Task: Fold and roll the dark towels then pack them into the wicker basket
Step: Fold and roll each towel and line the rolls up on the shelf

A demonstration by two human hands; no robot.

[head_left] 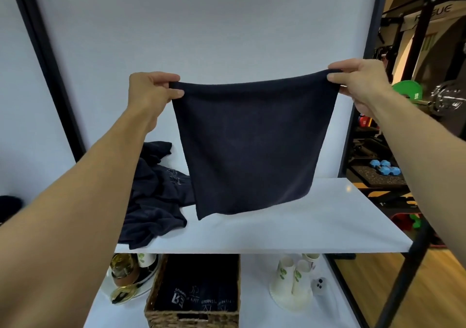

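Observation:
A dark navy towel (252, 148) hangs doubled over in the air above the white shelf (290, 229). My left hand (148, 93) pinches its top left corner and my right hand (358, 80) pinches its top right corner, with the top edge stretched taut between them. A heap of crumpled dark towels (153, 196) lies on the shelf at the left, partly behind my left forearm. On the lower shelf stands the wicker basket (156, 305), holding several rolled dark towels (199, 295) with printed logos.
Stacked paper cups (292, 285) stand on the lower shelf right of the basket, and gold and copper objects on a plate (123, 277) sit left of it. Black frame posts (403, 285) border the shelves. Gym weights and a rack fill the right background.

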